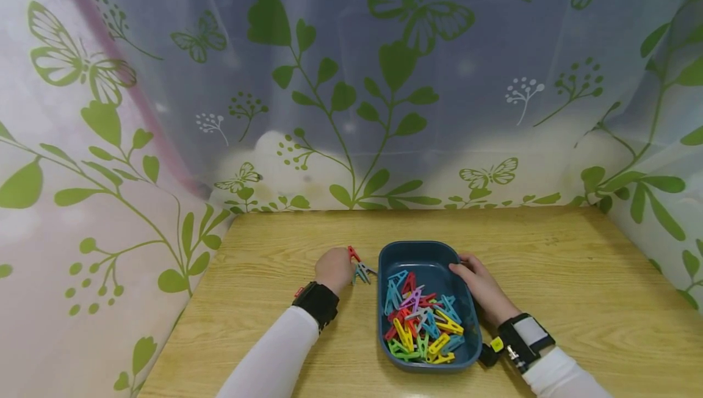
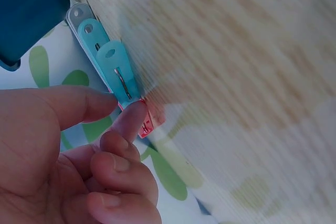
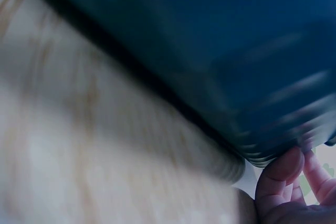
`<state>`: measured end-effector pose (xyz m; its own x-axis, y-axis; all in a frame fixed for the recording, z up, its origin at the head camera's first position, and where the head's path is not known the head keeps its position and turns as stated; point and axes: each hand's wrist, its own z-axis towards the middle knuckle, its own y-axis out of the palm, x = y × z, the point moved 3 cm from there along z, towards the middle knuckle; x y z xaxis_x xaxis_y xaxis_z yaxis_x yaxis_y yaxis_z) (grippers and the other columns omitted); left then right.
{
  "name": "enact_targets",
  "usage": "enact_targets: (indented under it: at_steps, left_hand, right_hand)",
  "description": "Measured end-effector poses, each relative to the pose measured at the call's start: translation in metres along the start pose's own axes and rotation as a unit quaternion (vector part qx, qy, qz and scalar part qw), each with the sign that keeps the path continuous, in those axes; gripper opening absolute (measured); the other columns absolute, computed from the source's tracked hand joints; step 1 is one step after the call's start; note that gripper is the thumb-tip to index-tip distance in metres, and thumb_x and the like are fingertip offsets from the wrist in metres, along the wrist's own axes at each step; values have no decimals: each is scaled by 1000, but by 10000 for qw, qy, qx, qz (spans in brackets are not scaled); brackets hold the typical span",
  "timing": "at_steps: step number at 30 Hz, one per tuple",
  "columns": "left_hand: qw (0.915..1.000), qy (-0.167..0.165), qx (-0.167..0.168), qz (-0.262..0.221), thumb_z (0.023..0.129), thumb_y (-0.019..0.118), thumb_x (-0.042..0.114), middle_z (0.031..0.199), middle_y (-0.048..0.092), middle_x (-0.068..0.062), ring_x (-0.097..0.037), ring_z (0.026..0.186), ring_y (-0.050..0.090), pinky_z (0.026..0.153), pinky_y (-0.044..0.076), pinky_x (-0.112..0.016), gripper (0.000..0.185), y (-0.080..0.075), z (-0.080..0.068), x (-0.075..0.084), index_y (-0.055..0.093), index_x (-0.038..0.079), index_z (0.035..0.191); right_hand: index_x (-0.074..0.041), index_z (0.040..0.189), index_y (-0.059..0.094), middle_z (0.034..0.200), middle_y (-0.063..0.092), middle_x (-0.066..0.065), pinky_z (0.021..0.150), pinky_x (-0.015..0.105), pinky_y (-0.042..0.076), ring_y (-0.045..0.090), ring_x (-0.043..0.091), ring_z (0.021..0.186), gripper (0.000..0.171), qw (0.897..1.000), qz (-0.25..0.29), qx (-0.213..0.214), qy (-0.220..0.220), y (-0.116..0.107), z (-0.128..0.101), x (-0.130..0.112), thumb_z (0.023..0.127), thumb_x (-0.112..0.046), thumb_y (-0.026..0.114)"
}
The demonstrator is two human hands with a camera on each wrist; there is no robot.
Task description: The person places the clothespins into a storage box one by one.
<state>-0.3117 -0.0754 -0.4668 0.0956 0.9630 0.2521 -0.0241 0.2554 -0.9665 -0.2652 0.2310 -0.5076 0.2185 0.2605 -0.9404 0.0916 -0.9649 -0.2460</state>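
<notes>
Left of the container, my left hand (image 1: pixel 334 270) pinches a light-blue clothespin (image 2: pixel 114 61) by its lower end between thumb and index finger; the other fingers curl toward the palm. Right behind it in the left wrist view come a second blue clothespin (image 2: pixel 90 29) and a grey one (image 2: pixel 79 10), close to the container. A red clothespin (image 1: pixel 354 254) shows past the fingertips. My right hand (image 1: pixel 486 288) holds the right rim of a dark blue plastic container (image 1: pixel 423 254), thumb over the edge and fingers outside. Inside lies a pile of colourful clothespins (image 1: pixel 417 318).
Everything stands on a wood-grain table (image 1: pixel 571 276). A curtain (image 1: pixel 351 99) with green leaves and butterflies hangs along the table's back and sides. Each wrist wears a black strap, the left strap (image 1: pixel 317 305) and the right strap (image 1: pixel 526 340).
</notes>
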Motion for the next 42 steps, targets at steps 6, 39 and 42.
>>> enact_targets:
  at_steps: [6,39,42]
  left_hand:
    - [10000,7,-7,-23,95,73,19,72,67,-7,-23,67,67,56,54,-39,36,0,-1,1,60,10,63]
    - [9994,-319,103,-115,99,68,19,80,73,-16,-30,73,72,60,58,-43,30,-1,8,-2,71,3,74]
    - [9991,-369,125,-179,99,68,19,80,73,-17,-31,73,72,61,57,-43,29,0,9,-3,72,3,75]
  right_hand:
    - [-2,152,31,150,40,25,97,37,47,50,35,127,65,10000,-24,14,-24,0,0,0,107,-44,51]
    - [-2,152,32,147,42,23,92,32,47,52,33,124,63,10000,8,35,3,0,1,0,108,-43,50]
    - [-2,152,32,146,42,23,90,30,47,53,32,122,62,10000,28,29,1,0,1,1,108,-42,50]
